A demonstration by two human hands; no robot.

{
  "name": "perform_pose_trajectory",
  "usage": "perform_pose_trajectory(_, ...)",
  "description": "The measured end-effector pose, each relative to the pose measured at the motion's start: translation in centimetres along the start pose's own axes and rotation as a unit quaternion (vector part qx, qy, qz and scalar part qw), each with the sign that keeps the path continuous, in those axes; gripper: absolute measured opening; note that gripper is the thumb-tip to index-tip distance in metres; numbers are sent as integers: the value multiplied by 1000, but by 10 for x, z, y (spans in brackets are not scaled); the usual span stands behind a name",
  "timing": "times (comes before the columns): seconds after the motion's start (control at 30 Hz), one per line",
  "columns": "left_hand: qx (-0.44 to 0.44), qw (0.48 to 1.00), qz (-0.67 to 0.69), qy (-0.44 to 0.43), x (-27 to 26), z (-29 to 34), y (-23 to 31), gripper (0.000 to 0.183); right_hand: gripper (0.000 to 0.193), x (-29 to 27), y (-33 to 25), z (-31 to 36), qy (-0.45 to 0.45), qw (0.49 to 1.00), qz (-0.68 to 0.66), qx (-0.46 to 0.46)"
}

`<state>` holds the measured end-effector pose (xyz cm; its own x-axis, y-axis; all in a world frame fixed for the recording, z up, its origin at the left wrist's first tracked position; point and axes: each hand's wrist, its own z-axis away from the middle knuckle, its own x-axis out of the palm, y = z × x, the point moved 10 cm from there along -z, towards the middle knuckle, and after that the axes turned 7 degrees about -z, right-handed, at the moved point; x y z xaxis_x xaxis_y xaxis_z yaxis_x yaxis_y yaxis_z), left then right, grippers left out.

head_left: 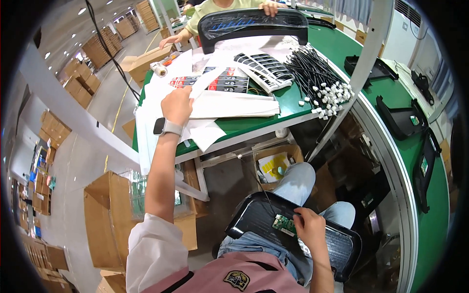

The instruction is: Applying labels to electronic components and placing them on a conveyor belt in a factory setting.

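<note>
My left hand (177, 105), with a watch on its wrist, reaches over the table and is closed on a white paper strip (206, 80) among the sheets. Beside it lie black-and-red label sheets (227, 80). On my lap rests a glossy black plastic housing (254, 215), tilted. A green circuit board (284, 224) sits on it, and a thin black cable (266, 193) with a white end runs up from there. My right hand (311, 228) bends its fingers at the board's right end; what they grip, if anything, is hidden.
Black cables with white connectors (334, 97) are heaped at the table's right. Across the table another person's hand (269, 7) steadies a film-wrapped black housing (251, 27). A white metal post (359, 68) rises at the right. Cardboard boxes (105, 219) stand on the floor at left.
</note>
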<state>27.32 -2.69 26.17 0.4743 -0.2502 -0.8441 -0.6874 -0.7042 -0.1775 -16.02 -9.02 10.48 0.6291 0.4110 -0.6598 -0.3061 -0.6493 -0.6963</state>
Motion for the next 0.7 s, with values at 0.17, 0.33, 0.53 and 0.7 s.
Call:
perform_pose_trajectory(0.17,-115,990,35,77,-35,-1,-32,19,8,2,-47,-36,-9,995,11,-95)
perform_pose_trajectory(0.33,-92,733,673,30,-52,27,-4,18,17,-17,-89,-84,9,977,-186,-101)
perform_pose_trajectory(0.53,229,887,289,277,-161,104,86,26,74,-35,-105,-148,-14,825,-565,-18)
perform_pose_trajectory(0.7,319,873,153,335,-170,132,99,31,69,-52,-96,-150,34,798,-601,-33)
